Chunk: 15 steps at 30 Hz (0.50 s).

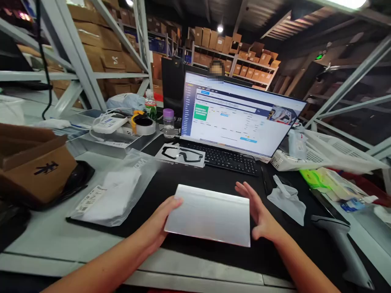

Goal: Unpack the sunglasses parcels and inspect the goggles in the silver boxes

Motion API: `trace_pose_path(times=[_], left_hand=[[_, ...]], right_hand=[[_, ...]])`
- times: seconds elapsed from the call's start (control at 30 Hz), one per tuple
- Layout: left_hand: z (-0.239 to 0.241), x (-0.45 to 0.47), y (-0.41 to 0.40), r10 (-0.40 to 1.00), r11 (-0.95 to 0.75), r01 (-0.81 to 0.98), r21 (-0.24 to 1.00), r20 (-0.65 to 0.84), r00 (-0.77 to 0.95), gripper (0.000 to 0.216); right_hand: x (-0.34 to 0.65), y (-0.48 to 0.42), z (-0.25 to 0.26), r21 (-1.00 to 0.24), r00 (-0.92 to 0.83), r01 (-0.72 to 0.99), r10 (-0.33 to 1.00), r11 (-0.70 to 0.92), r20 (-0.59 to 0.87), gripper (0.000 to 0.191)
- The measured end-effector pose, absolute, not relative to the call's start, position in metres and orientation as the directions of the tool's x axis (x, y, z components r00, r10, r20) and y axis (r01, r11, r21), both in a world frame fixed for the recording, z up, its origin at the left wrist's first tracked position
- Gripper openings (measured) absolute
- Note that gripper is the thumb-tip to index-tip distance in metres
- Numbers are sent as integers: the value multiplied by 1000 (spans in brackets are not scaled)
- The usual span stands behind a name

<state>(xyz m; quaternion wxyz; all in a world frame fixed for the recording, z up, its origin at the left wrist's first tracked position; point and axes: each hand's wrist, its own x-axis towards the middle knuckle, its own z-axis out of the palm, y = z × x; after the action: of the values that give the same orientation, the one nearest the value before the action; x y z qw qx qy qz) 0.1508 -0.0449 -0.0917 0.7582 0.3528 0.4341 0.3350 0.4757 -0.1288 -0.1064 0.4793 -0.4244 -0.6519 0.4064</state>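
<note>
A flat white box (pixel 210 213) sits on the black mat (pixel 189 179) in front of me. My left hand (pixel 161 221) touches its left edge, with the fingers curled along the side. At the box's right edge is my right hand (pixel 259 209), fingers stretched out and held against or just beside it. I cannot tell whether the box is lifted off the mat.
A monitor (pixel 238 116) and black keyboard (pixel 227 156) stand behind the box. A plastic mailer bag (pixel 113 191) and a cardboard box (pixel 33 167) lie left. A crumpled white bag (pixel 287 199), a barcode scanner (pixel 345 240) and white baskets (pixel 308 156) are right. Tape rolls (pixel 143 124) and bottles (pixel 168 122) sit at the back.
</note>
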Motion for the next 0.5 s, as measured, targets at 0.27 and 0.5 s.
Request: trace_pose_path(times=[0.27, 0.5], left_hand=[[-85, 149, -38, 649, 760, -293, 580, -700, 299, 38], [-74, 165, -31, 512, 840, -83, 537, -732, 450, 70]], right_hand=[[448, -154, -103, -815, -146, 371, 894, 446, 423, 153], [454, -162, -93, -774, -44, 491, 899, 400, 436, 130]])
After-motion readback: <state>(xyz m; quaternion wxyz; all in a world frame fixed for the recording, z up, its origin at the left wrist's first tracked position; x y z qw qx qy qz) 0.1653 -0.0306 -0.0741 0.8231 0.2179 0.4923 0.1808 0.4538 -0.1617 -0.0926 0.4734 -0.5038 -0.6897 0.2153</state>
